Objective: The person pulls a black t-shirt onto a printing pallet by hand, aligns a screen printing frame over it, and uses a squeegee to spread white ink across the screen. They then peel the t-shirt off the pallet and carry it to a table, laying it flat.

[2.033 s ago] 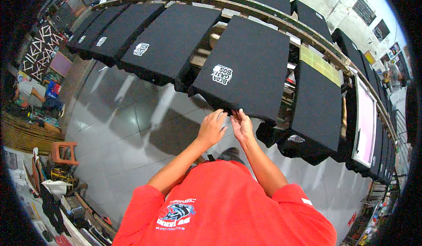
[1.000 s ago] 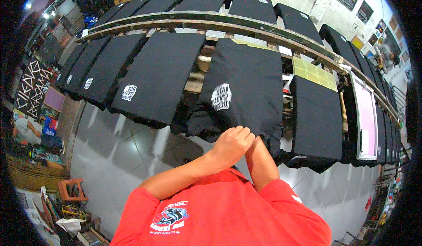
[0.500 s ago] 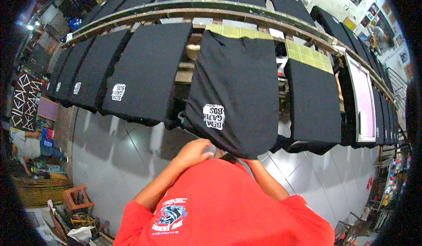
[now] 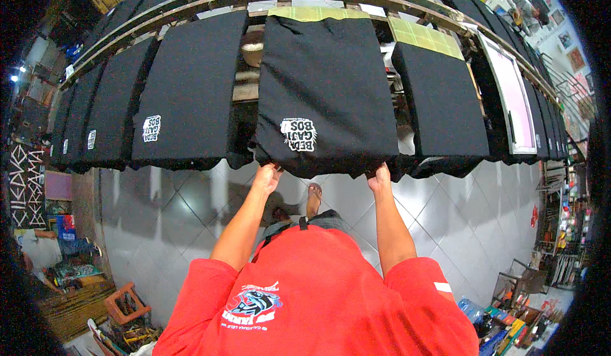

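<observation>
A black T-shirt (image 4: 337,82) with a white printed patch lies over a flat board, whose yellow-green end (image 4: 318,13) shows at the far side. Its lower edge hangs toward me, and soft creases cross the cloth near the left side. My left hand (image 4: 267,176) is closed on the hem at the left corner, just below the patch. At the right corner my right hand (image 4: 380,176) grips the same hem, fingers partly hidden by the cloth. Both arms reach forward, spread apart.
To the left stand several boards covered in black shirts (image 4: 191,82) with like prints. On the right are an unprinted black shirt (image 4: 442,101) on a board and a framed printing screen (image 4: 515,95). A long rail (image 4: 210,3) runs behind. A person (image 4: 41,254) is at far left.
My hands have moved apart and forward, from close to my body to the two hem corners. The shirt lies flatter and squarer on its board, and the view has shifted.
</observation>
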Motion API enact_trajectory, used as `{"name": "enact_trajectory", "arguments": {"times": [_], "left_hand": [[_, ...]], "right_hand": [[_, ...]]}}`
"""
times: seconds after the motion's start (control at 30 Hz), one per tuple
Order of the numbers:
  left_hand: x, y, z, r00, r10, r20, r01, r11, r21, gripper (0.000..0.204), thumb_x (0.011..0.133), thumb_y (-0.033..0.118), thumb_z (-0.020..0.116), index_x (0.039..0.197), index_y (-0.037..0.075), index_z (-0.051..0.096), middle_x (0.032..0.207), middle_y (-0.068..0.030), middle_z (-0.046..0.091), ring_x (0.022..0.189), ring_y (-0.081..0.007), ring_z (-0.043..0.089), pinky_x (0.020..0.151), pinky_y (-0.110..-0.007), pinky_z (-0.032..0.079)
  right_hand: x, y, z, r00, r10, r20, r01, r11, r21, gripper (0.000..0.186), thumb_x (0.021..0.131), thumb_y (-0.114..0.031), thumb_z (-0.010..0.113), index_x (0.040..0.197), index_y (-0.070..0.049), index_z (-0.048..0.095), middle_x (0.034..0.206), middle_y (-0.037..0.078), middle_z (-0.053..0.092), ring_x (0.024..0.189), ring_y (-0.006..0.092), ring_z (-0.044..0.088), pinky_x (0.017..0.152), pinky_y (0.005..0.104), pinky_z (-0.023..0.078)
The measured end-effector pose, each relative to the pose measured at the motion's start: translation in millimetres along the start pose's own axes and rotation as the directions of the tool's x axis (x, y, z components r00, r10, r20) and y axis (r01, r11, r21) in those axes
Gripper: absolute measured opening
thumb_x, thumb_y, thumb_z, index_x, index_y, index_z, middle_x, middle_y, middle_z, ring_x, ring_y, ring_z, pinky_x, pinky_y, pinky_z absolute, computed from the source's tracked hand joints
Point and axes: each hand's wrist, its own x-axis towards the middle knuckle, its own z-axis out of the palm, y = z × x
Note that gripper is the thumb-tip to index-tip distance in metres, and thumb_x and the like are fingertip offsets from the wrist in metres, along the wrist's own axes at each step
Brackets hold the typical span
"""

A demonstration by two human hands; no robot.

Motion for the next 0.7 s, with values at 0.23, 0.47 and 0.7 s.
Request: {"name": "enact_trajectory", "arguments": {"times": [0.23, 0.47, 0.7], "left_hand": [[-98, -4, -21, 0.993, 0.007, 0.120, -0.012, 0.999, 0.039, 0.024, 0.087, 0.009, 0.054, 0.111, 0.009, 0.053, 0.111, -0.0043, 0.059, 0.097, -0.0195, 0.056, 0.087, -0.038, 0.043], [-189, -27, -33, 0.991, 0.097, 0.097, -0.098, 0.995, 0.006, 0.031, 0.088, 0.008, 0.053, 0.118, 0.003, 0.048, 0.118, -0.0086, 0.057, 0.106, -0.0225, 0.056, 0.093, -0.039, 0.043], [-216, -71, -80, 0.985, 0.137, -0.102, -0.128, 0.988, 0.086, 0.028, 0.087, 0.016, 0.058, 0.114, 0.012, 0.049, 0.101, 0.0023, 0.061, 0.081, -0.0114, 0.058, 0.072, -0.031, 0.046]], "right_hand": [[-99, -10, 5, 0.980, -0.163, -0.115, 0.157, 0.986, -0.063, 0.035, 0.093, -0.020, 0.050, 0.125, -0.009, 0.042, 0.124, 0.007, 0.052, 0.110, 0.0248, 0.051, 0.097, 0.0388, 0.038], [-183, -37, -26, 0.983, -0.186, -0.007, 0.179, 0.953, -0.246, 0.033, 0.093, -0.019, 0.050, 0.121, -0.003, 0.044, 0.119, 0.008, 0.055, 0.108, 0.0215, 0.053, 0.093, 0.0376, 0.042], [-210, -14, -90, 0.997, 0.012, -0.077, -0.033, 0.961, -0.275, 0.031, 0.091, -0.018, 0.053, 0.119, -0.007, 0.046, 0.110, 0.005, 0.056, 0.095, 0.0175, 0.055, 0.085, 0.0334, 0.044]]}}
